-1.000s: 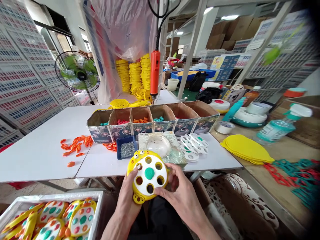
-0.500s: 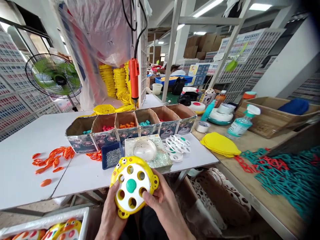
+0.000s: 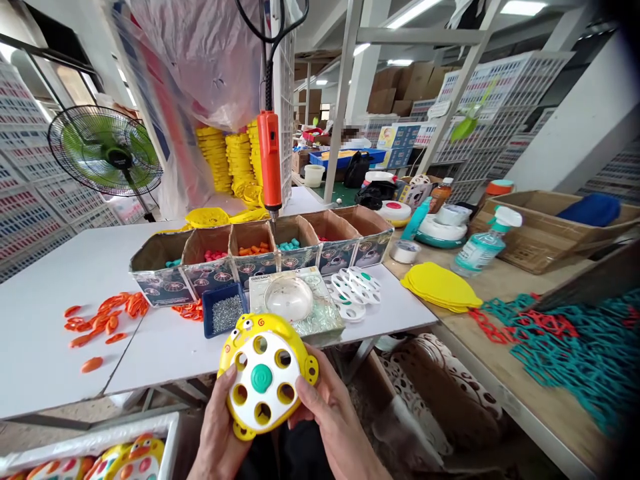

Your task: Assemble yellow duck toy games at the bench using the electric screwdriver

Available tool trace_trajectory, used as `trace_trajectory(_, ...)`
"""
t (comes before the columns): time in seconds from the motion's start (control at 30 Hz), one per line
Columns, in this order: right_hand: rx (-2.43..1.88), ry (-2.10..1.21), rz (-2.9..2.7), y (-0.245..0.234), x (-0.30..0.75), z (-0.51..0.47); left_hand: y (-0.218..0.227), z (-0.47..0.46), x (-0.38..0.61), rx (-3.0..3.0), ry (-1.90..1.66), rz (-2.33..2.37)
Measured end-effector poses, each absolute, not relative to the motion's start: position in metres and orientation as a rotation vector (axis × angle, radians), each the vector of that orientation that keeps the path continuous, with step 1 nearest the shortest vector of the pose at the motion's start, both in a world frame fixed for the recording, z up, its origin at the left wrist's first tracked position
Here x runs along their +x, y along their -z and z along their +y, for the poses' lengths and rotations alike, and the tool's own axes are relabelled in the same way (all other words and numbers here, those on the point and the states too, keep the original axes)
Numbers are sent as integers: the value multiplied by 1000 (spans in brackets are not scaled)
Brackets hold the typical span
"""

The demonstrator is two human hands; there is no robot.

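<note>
Both hands hold a yellow round toy (image 3: 265, 373) just below the white table's near edge. Its face is a white disc with several holes and a green button in the middle. My left hand (image 3: 220, 433) grips its lower left side, thumb on the disc. My right hand (image 3: 325, 420) holds the lower right, thumb on the white face. Right behind the toy on the table lie a clear dome (image 3: 289, 298) on a printed card and a blue tray of small screws (image 3: 227, 313).
A row of cardboard bins (image 3: 250, 257) holds coloured small parts. An orange electric screwdriver (image 3: 271, 167) hangs over them. Orange pieces (image 3: 105, 317) lie scattered at left, white holed discs (image 3: 356, 289) at right. A crate of finished toys (image 3: 120, 460) stands at bottom left. Yellow sheets (image 3: 440, 287) and teal rings (image 3: 570, 347) cover the right bench.
The view has swung to the right, then steadied. The toy stays in both hands and has turned slightly; the hanging screwdriver has swung a little.
</note>
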State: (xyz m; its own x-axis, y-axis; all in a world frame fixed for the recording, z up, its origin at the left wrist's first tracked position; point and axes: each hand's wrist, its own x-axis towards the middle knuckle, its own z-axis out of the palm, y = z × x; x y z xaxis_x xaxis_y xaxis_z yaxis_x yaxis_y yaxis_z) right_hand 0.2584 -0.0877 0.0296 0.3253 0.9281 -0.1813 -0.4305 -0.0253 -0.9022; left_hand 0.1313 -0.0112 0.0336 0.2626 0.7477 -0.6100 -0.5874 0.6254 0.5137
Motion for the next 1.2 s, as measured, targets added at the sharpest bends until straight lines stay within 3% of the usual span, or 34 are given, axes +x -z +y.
trace_trajectory(0.17,-1063,-1270,-537,-33,262,-92,-22,-10,125,181,-891,909)
trace_trajectory(0.5,-1122,-1129,-631,-25,253,-102,-15,-9,123,245,-882,897)
trace_trajectory(0.7,-1463,-771,-835,4,265,-123,-33,-10,117,782,-991,857)
trace_trajectory(0.87,-1589,-491,-1083,20,274,-130,-42,-19,121,825,-883,818)
trace_trajectory(1.2,-1598,-481,-1047,45,264,-130,-37,-24,122,745,-923,761)
